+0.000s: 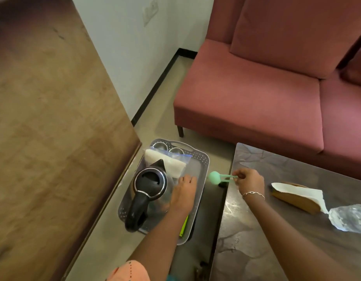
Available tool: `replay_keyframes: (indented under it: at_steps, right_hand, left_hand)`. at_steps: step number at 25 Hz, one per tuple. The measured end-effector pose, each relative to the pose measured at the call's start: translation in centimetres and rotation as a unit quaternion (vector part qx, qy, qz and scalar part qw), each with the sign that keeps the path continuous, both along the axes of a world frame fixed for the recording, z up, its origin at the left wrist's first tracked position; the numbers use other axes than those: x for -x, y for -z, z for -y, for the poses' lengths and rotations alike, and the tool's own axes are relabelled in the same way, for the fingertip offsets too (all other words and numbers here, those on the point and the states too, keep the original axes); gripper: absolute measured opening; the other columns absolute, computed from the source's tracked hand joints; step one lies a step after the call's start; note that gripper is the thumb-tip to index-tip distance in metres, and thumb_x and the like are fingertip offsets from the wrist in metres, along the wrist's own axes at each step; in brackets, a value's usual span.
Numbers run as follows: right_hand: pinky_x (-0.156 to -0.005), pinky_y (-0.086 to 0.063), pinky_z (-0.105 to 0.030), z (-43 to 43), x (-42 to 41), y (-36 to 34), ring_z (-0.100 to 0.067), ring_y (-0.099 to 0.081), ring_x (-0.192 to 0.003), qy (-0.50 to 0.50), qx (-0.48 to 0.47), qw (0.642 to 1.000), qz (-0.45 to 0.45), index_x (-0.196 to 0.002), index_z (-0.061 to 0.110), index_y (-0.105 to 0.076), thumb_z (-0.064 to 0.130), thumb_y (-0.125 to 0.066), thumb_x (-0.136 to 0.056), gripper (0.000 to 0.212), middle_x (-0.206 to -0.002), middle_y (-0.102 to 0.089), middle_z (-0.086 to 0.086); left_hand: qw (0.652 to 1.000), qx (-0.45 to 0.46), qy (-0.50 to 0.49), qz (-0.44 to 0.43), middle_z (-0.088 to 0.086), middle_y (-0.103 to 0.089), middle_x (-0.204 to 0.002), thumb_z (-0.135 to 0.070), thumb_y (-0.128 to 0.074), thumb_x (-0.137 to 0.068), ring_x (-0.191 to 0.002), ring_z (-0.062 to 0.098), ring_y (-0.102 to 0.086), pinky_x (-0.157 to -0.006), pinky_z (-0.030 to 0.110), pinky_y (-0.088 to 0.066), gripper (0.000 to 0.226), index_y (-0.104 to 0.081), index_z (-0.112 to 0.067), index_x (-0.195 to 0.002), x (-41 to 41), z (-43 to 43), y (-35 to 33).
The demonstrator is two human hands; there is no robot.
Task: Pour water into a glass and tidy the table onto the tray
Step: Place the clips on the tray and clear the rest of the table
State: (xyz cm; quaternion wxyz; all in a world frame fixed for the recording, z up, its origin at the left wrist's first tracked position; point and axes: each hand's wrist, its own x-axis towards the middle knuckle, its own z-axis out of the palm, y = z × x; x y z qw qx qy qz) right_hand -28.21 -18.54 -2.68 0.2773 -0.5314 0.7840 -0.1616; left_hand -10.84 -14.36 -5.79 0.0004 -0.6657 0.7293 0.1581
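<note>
Pinching entry: right hand (249,182), grip closed on the stem ends of a green tool (215,177), which has a round head on two thin stems.
Location: in the air over the gap between counter (256,230) and tray (204,159), head toward the tray.
Handling, judged: light; stems likely springy, head probably rubbery and not slippery; not fragile. The hold at the stem ends should suffice, though one nearer the head would steady it.
Left hand (183,192): grip released, fingers flat in the tray beside the kettle (150,183).
Also in tray: two steel cups (176,151), clear bag (171,163).
On counter: paper-wrapped brown piece (295,196), crumpled plastic (349,218); both judged light and soft, best lifted whole from beneath.
</note>
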Motion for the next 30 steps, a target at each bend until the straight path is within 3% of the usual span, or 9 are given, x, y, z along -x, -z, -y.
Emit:
replay_keyframes:
  at_steps: [1, 3, 6, 10, 13, 14, 16, 25, 30]
  right_hand:
    - [-0.082, -0.05, -0.035, 0.9, -0.6, 0.4, -0.029, -0.063, -0.09, -0.022, 0.004, 1.0, -0.018, -0.096, 0.008, -0.072, -0.003, -0.059, -0.083, 0.022, -0.096, -0.071, -0.013]
    - [-0.08, -0.048, -0.031, 2.6, -2.0, 1.3, -0.029, -0.063, -0.091, -0.07, 0.005, 0.996, -0.049, -0.097, 0.009, -0.072, -0.002, -0.057, -0.084, 0.022, -0.097, -0.071, -0.013]
    - [-0.078, -0.047, -0.031, 5.2, -3.8, 3.2, -0.031, -0.061, -0.092, -0.182, -0.012, 0.978, -0.101, -0.098, 0.009, -0.071, -0.001, -0.057, -0.083, 0.024, -0.1, -0.068, -0.013]
    - [-0.075, -0.046, -0.031, 7.9, -5.5, 5.2, -0.031, -0.059, -0.097, -0.338, -0.06, 0.924, -0.168, -0.104, 0.013, -0.067, -0.004, -0.054, -0.079, 0.033, -0.104, -0.062, -0.009]
    - [-0.081, -0.047, -0.033, 9.7, -6.7, 6.9, -0.03, -0.058, -0.103, -0.414, -0.085, 0.886, -0.192, -0.112, 0.013, -0.064, 0.001, -0.054, -0.085, 0.031, -0.112, -0.06, -0.01]
    - [-0.084, -0.048, -0.033, 10.2, -7.0, 7.4, -0.029, -0.058, -0.104, -0.433, -0.091, 0.876, -0.194, -0.113, 0.012, -0.063, 0.002, -0.054, -0.086, 0.03, -0.114, -0.061, -0.01]
    - [-0.087, -0.049, -0.034, 10.9, -7.6, 8.4, -0.029, -0.059, -0.104, -0.462, -0.097, 0.858, -0.202, -0.114, 0.011, -0.062, 0.003, -0.055, -0.087, 0.029, -0.115, -0.061, -0.011]
    - [-0.083, -0.049, -0.036, 11.8, -7.9, 11.0, -0.03, -0.059, -0.103, -0.5, -0.099, 0.821, -0.258, -0.112, 0.007, -0.06, 0.003, -0.049, -0.089, 0.026, -0.11, -0.063, -0.012]
    - [-0.091, -0.048, -0.038, 10.2, -7.8, 12.1, -0.032, -0.05, -0.116, -0.504, -0.106, 0.826, -0.23, -0.128, 0.003, -0.045, 0.003, -0.044, -0.09, 0.038, -0.133, -0.046, -0.015]
  left_hand:
    - [1.0, -0.021, 0.006, 0.008, 0.004, -0.061, -0.072, -0.005, -0.087, -0.037, -0.063, 0.018, -0.061, -0.041, 0.021, -0.047, 0.045, -0.061, -0.016, -0.071, 0.0, 0.4, 0.8]
    - [0.999, -0.041, -0.009, -0.017, 0.002, -0.059, -0.065, -0.007, -0.088, -0.031, -0.056, 0.016, -0.059, -0.035, 0.019, -0.043, 0.045, -0.06, -0.018, -0.065, 0.1, 1.3, 2.7]
    - [0.999, -0.04, -0.003, -0.014, 0.002, -0.06, -0.066, -0.009, -0.087, -0.034, -0.057, 0.016, -0.06, -0.037, 0.019, -0.044, 0.04, -0.062, -0.018, -0.064, 0.1, 2.7, 4.3]
    - [0.999, -0.04, -0.011, -0.015, 0.002, -0.062, -0.068, -0.013, -0.08, -0.043, -0.062, 0.016, -0.062, -0.043, 0.019, -0.046, 0.027, -0.065, -0.017, -0.066, 0.4, 4.3, 6.3]
    - [0.999, -0.039, 0.014, 0.006, 0.001, -0.062, -0.068, -0.014, -0.058, -0.061, -0.064, 0.015, -0.062, -0.04, 0.018, -0.043, 0.012, -0.068, -0.016, -0.069, 0.4, 4.9, 8.1]
    - [0.999, -0.041, 0.022, 0.013, 0.001, -0.062, -0.068, -0.012, -0.047, -0.066, -0.064, 0.015, -0.062, -0.04, 0.018, -0.043, 0.021, -0.067, -0.017, -0.068, 0.5, 5.0, 8.7]
    - [0.999, -0.044, 0.012, 0.029, 0.002, -0.063, -0.068, -0.01, -0.036, -0.068, -0.064, 0.017, -0.063, -0.041, 0.019, -0.043, 0.03, -0.065, -0.017, -0.066, 0.5, 5.2, 9.2]
    - [0.993, -0.095, -0.033, 0.061, 0.003, -0.066, -0.072, -0.009, -0.035, -0.069, -0.053, 0.015, -0.059, -0.035, 0.017, -0.04, 0.032, -0.065, -0.018, -0.063, 0.8, 5.9, 10.2]
    - [0.988, -0.133, -0.067, 0.052, 0.006, -0.07, -0.1, -0.013, -0.036, -0.07, -0.066, 0.02, -0.062, -0.044, 0.023, -0.046, 0.044, -0.071, -0.012, -0.097, 1.5, 4.8, 10.6]
